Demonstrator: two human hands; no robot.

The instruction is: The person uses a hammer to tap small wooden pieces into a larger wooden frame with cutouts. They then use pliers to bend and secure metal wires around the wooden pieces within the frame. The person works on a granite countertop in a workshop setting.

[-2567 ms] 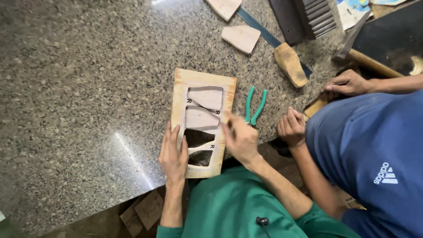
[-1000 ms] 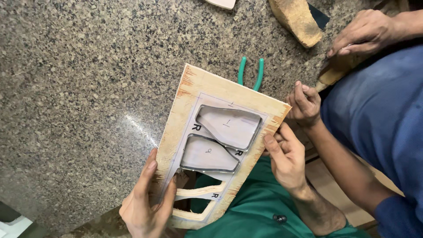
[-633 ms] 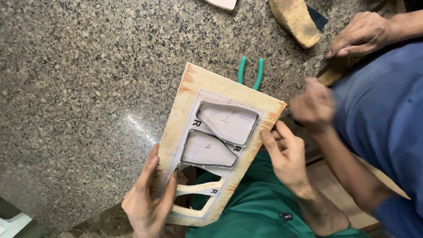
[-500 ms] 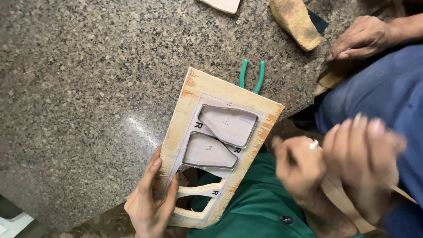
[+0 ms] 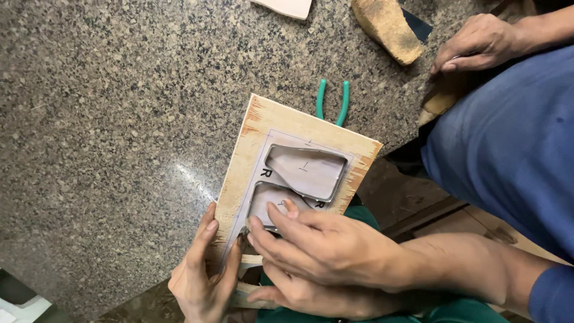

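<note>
The speckled granite counter is bare across its whole left half and far-left corner, so the open room lies there; its near edge runs slantwise from the lower left up to the right, and the right end is crowded. A wooden board lies askew across that near edge, its upper end on the counter and its lower end hanging out over a green lap. The board is pale plywood with rough, splintered edges, and it carries metal-rimmed cut-outs, the upper one filled with a grey piece. The left hand grips the board at its lower left corner, fingers stretched along its face. The right hand sits at the board's lower right edge, mostly hidden, so I cannot tell whether its fingers are closed or spread. Over it lies a co-worker's hand, on an arm with a blue sleeve, fingertips pressing on the lower cut-out. Just beyond the board's far edge, green-handled pliers lie on the counter. Near the far edge are a tan wooden lump and a pale flat piece, and the co-worker's other hand rests at the right edge
</note>
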